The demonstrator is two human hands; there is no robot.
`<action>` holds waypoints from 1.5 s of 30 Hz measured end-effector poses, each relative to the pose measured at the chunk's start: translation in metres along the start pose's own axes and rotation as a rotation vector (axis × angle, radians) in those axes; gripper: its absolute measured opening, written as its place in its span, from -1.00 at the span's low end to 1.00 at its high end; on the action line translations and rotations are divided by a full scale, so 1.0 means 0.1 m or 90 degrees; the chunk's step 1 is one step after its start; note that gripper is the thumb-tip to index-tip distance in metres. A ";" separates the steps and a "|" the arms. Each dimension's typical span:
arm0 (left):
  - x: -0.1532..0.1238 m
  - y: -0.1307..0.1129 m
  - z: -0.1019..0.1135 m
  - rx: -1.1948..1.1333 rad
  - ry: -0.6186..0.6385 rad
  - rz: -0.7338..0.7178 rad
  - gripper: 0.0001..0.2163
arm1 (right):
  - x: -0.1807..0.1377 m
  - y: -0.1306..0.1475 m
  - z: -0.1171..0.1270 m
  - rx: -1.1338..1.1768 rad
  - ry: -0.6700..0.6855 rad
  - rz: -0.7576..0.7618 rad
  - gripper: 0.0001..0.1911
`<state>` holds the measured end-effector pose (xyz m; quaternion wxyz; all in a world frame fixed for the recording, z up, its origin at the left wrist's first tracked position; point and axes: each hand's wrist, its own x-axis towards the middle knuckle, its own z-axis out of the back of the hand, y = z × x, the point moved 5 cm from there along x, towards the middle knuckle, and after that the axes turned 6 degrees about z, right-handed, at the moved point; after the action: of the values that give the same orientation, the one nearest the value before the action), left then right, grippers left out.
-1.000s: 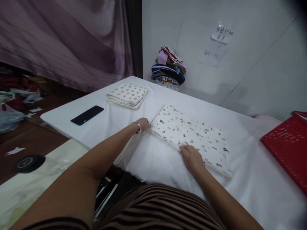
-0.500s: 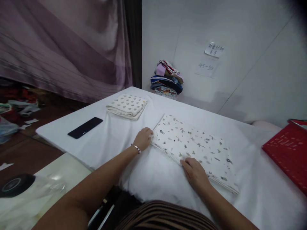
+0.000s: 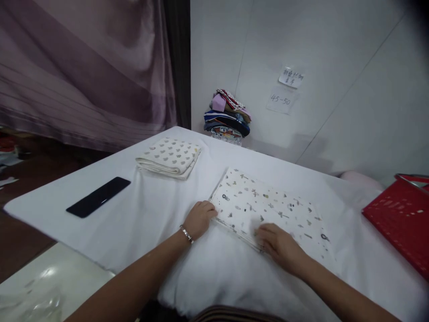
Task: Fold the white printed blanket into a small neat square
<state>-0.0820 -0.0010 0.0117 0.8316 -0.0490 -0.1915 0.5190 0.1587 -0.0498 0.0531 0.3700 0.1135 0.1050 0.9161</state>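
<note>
A folded white cloth with small dark prints [image 3: 268,210] lies flat on the white table [image 3: 140,210] in front of me. My left hand [image 3: 199,219] rests at the cloth's near left corner, fingers curled against its edge. My right hand [image 3: 279,246] lies on the cloth's near edge, slightly blurred, fingers bent over the layered fabric. A thin bracelet circles my left wrist.
A second folded cloth with a heart pattern [image 3: 169,156] sits at the far left. A black phone [image 3: 98,197] lies near the table's left edge. A pile of coloured fabrics [image 3: 228,117] leans against the wall. A red basket [image 3: 398,214] stands at the right.
The view has tilted up and shifted right. My right hand has slid a little along the cloth's near edge. My left hand stays at the left corner.
</note>
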 end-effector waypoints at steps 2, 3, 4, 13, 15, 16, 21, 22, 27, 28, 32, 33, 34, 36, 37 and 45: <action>0.00 0.00 0.00 -0.007 -0.001 0.006 -0.72 | 0.32 0.00 0.08 0.003 -0.031 0.031 -0.64; 0.00 0.00 0.00 -0.010 0.000 0.010 -0.72 | 0.50 0.01 0.07 0.002 -0.049 0.057 -0.62; 0.00 0.01 0.00 -0.013 0.001 0.012 -0.72 | 0.69 0.02 0.04 0.000 -0.062 0.091 -0.61; -0.02 0.09 0.05 -0.035 -0.009 0.057 -0.74 | 1.59 -0.19 -0.68 0.012 0.099 0.120 -0.47; -0.01 0.11 0.06 -0.050 -0.005 0.073 -0.75 | 1.59 -0.22 -0.69 0.018 0.108 0.122 -0.47; 0.00 0.12 0.06 -0.060 -0.004 0.079 -0.75 | 1.60 -0.24 -0.68 0.020 0.107 0.123 -0.47; 0.01 0.15 0.04 -0.098 -0.004 0.091 -0.76 | 1.77 -0.50 -0.59 -0.008 0.083 0.028 -0.39; 0.01 0.16 0.03 -0.104 -0.005 0.093 -0.76 | 1.81 -0.56 -0.58 -0.009 0.090 0.003 -0.36; 0.00 0.18 0.03 -0.133 -0.012 0.110 -0.75 | 1.89 -0.68 -0.56 -0.005 0.122 -0.019 -0.29; 0.00 0.19 0.03 -0.137 -0.012 0.115 -0.75 | 1.91 -0.70 -0.54 -0.014 0.112 -0.021 -0.29; 0.01 0.19 0.03 -0.147 -0.009 0.123 -0.75 | 2.03 -0.89 -0.47 -0.051 0.087 -0.073 -0.28; 0.01 0.19 0.03 -0.150 -0.008 0.124 -0.75 | 2.06 -0.95 -0.48 -0.051 0.095 -0.087 -0.27; 0.01 0.19 0.03 -0.152 -0.007 0.126 -0.76 | 2.08 -1.00 -0.49 -0.048 0.103 -0.095 -0.26; 0.01 0.19 0.03 -0.154 -0.004 0.130 -0.76 | 2.12 -1.08 -0.52 -0.038 0.112 -0.097 -0.23; 0.01 0.19 0.03 -0.154 -0.003 0.131 -0.76 | 2.13 -1.10 -0.53 -0.031 0.116 -0.096 -0.23; 0.03 0.16 0.08 -0.152 0.010 0.134 -0.78 | 2.26 -1.23 -0.55 -0.044 0.114 -0.137 -0.24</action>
<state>-0.0974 0.0081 0.0150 0.7623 -0.1713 -0.2394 0.5764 0.0649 0.1893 -0.0035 0.4586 0.0062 0.1172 0.8809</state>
